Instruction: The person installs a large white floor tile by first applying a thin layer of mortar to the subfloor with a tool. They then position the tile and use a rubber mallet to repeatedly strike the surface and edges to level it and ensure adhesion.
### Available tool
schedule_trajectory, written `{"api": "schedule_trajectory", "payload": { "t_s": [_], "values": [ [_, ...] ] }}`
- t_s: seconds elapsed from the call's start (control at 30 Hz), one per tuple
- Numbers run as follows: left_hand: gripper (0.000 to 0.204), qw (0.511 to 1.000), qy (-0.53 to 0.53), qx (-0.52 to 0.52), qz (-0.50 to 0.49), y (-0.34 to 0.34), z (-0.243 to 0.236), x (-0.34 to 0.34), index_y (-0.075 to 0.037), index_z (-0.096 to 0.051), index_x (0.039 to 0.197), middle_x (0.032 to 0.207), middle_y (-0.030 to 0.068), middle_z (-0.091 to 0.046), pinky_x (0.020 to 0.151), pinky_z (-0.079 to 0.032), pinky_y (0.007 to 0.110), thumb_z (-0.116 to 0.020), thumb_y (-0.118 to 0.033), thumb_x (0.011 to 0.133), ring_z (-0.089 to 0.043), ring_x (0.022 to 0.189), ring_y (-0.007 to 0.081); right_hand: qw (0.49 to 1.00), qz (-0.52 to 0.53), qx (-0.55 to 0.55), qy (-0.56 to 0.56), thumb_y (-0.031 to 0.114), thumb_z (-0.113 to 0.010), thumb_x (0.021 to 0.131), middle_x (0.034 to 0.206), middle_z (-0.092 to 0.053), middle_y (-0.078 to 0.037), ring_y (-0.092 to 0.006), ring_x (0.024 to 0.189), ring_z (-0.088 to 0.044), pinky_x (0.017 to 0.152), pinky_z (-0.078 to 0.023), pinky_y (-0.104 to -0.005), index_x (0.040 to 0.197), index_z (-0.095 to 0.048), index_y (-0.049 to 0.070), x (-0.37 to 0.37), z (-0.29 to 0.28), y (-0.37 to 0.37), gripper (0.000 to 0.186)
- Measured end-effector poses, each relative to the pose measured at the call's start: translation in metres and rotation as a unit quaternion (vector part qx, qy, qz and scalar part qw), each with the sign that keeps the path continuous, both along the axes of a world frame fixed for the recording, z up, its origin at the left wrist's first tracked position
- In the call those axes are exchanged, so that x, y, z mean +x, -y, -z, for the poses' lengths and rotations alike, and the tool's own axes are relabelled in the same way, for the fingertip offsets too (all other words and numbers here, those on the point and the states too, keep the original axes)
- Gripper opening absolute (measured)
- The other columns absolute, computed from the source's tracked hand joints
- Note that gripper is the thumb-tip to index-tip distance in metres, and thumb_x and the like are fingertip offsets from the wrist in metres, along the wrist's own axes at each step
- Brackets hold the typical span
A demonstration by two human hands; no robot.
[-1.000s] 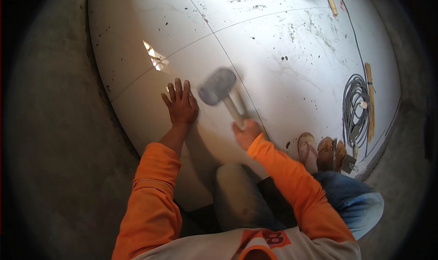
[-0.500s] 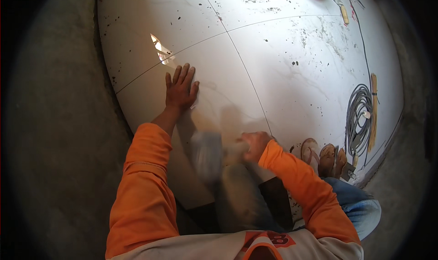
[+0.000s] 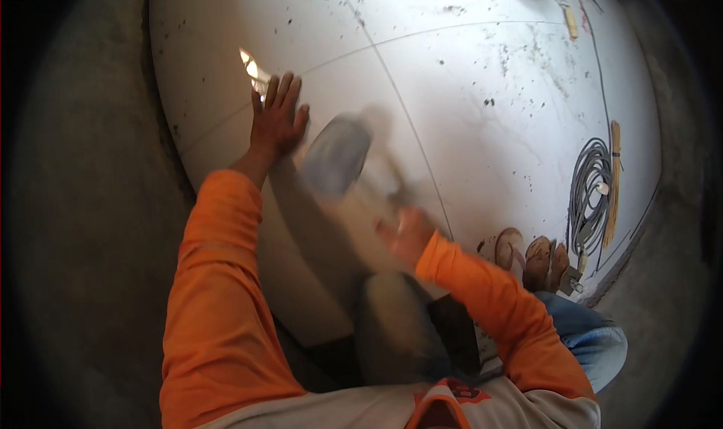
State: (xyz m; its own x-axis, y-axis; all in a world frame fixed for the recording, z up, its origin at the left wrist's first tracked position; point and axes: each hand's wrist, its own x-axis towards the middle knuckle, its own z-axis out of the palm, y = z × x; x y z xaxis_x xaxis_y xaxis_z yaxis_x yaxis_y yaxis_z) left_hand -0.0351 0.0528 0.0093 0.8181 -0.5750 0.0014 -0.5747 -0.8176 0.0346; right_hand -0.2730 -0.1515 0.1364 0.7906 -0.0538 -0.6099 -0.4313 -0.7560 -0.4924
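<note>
My left hand (image 3: 279, 124) lies on a large white marbled floor tile (image 3: 339, 90), its fingers stretched out close to the joint line. To its right, my right hand (image 3: 410, 235) is closed round the pale handle of a mallet. The mallet's thick grey head (image 3: 337, 156) is over the same tile, tilted and smeared by motion. Whether the head touches the tile I cannot tell. Its shadow falls just beyond it.
At the right lie a coil of grey cable (image 3: 590, 184) and a bundle of thin sticks (image 3: 615, 181). A wooden-handled trowel (image 3: 571, 22) lies far right. A sandal (image 3: 509, 248) is near my right forearm. Rough grey concrete (image 3: 83, 203) borders the tiles at left.
My left hand has slid a little farther away and to the left on the tile. The mallet's head has swung away from me, from near my knee to over the tile.
</note>
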Motion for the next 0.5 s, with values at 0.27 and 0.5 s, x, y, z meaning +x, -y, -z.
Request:
{"api": "schedule_trajectory", "payload": {
  "t_s": [0.27, 0.5],
  "values": [
    [0.062, 1.000, -0.006, -0.019, -0.019, 0.013, -0.001, 0.010, -0.013, -0.025, 0.148, 0.156, 0.0057, -0.021, 0.115, -0.004, 0.056, -0.036, -0.041, 0.094, -0.015, 0.145, 0.0286, 0.992, 0.113, 0.041, 0.032, 0.027, -0.065, 0.077, 0.073, -0.065, -0.023, -0.0407, 0.074, -0.065, 0.071, -0.054, -0.0444, 0.081, -0.063, -0.002, 0.010, 0.013, 0.034, 0.030],
    [0.063, 0.999, -0.016, -0.038, -0.004, 0.022, -0.003, 0.003, -0.011, -0.024, 0.148, 0.156, 0.0094, -0.021, 0.115, -0.003, 0.057, -0.038, -0.039, 0.094, -0.013, 0.145, 0.0314, 0.989, -0.109, 0.069, 0.065, 0.028, -0.064, 0.078, 0.078, -0.065, -0.024, -0.0403, 0.076, -0.065, 0.071, -0.053, -0.0474, 0.082, -0.064, -0.001, -0.007, 0.020, 0.066, 0.029]
  ]
}}
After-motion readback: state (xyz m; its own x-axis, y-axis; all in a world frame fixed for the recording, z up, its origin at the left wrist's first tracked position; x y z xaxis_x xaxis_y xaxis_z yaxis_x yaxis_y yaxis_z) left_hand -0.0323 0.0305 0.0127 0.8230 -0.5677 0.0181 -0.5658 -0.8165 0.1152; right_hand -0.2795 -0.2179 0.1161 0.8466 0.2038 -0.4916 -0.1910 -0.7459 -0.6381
